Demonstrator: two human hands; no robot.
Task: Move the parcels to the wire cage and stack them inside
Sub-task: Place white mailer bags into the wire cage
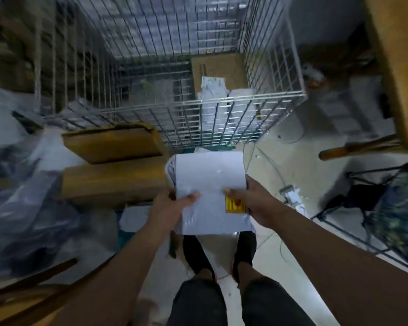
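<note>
I hold a flat white parcel [210,184] with a yellow-orange sticker in front of me, just short of the wire cage [137,107]. My left hand [172,205] grips its left edge, thumb on top. My right hand [250,198] grips the right edge beside the sticker. Inside the cage, at the right, a brown cardboard box [218,67] lies at the back, with white parcels [213,95] stacked in front of it.
Brown cardboard boxes [113,147] sit left of the cage front. Plastic-wrapped bags [22,203] pile up at the far left. Cables [268,165] trail on the tiled floor to the right. A wooden table edge [395,67] and a patterned bag [400,208] stand at the right.
</note>
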